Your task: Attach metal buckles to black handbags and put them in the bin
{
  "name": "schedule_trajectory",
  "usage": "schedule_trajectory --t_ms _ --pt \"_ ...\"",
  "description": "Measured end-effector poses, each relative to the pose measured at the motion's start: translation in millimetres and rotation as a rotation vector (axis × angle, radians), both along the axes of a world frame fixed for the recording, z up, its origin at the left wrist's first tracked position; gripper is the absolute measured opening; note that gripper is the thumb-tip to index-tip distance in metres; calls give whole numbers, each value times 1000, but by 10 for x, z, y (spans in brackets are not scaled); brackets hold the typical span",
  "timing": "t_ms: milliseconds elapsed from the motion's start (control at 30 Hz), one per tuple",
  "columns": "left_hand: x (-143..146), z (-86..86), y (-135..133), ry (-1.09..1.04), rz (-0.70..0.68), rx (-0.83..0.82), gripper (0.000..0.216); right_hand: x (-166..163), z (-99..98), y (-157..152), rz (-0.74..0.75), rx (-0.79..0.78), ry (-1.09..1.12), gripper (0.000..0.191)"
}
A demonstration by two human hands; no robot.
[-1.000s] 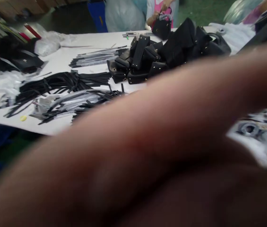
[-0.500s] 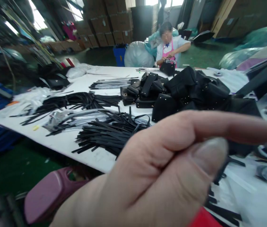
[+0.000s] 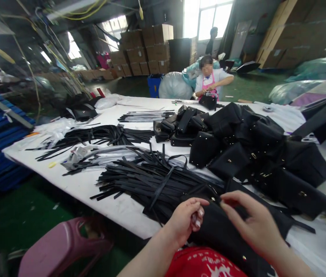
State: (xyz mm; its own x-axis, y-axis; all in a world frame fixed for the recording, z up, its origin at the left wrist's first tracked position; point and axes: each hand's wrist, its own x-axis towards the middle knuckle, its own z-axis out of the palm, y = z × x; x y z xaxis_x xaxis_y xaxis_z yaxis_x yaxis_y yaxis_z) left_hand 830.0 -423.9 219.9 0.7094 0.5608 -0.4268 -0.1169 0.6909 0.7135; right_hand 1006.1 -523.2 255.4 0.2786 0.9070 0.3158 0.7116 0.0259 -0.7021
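My left hand [image 3: 186,220] is closed, fingers curled in and the index finger pointing right, over a black bag [image 3: 216,227] near my body. Whatever its curled fingers hold is too small to make out. Just to the right, my right hand [image 3: 253,219] has thumb and index fingertip brought together beside a small gold fitting [image 3: 213,199]. What lies in that pinch cannot be made out. Left of the hands a bundle of black straps [image 3: 139,173] lies tied on the white table [image 3: 79,188]. Beyond the hands sits a heap of black bags [image 3: 229,159] with gold hardware.
More black straps [image 3: 102,134] lie farther back on the left. A pink stool [image 3: 50,246] stands below the table edge. Across the table a person [image 3: 211,82] in a pink apron handles a black bag. Blue stacked panels [image 3: 1,138] are at the far left.
A hand that filled the foreground close to the camera has drawn back. Both hands now show low over the black bag, and the view has tilted down less, showing more of the room above.
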Motion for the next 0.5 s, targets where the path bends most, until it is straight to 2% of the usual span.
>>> schedule_trajectory --t_ms 67,133,233,333,500 --pt "-3 -43 -21 35 16 35 37 -171 -146 79 154 -126 59 23" --pt "11 -83 -27 64 23 70 41 -301 -284 117 232 -252 132 24" --pt "48 -153 -20 119 35 155 44 -376 -396 117 185 -330 179 21" --pt "84 -237 -19 163 25 258 46 -361 -422 92 173 -335 162 27" --pt "138 -395 -64 222 -26 385 50 -323 -514 76 139 -355 30 35"
